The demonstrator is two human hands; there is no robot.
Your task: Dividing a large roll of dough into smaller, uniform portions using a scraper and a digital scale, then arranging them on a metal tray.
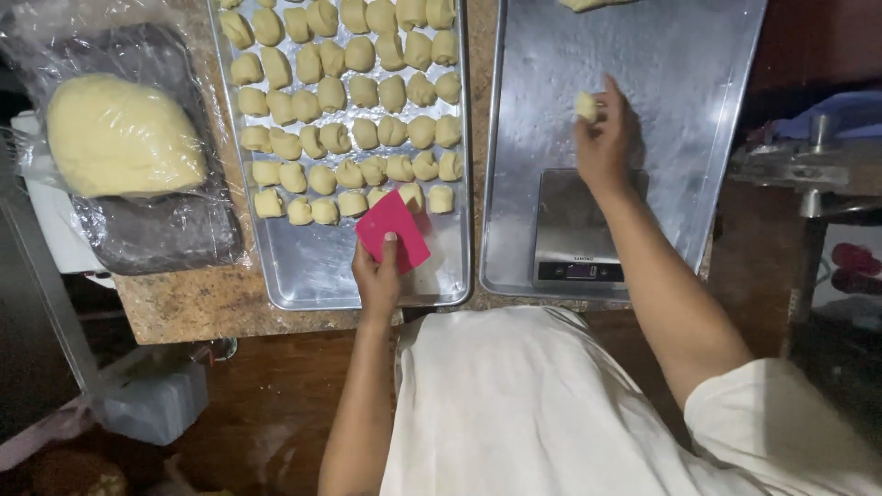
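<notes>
Nearest, left hand (377,276) clamped on a pink scraper (393,230), thumb on top, its far edge touching the closest row of dough pieces (349,110) on the left tray (312,271). Just beyond, on the right tray (717,110), a small digital scale (577,241) with bare platform. Farther out, right hand (604,138) pinching one dough piece (586,106) between fingertips above bare metal. At far left, a plastic-wrapped dough mound (119,138). Risks, as judged: pinched piece likely to stick or deform under a tight squeeze; scraper apt to nick neighbouring pieces if nudged forward.
</notes>
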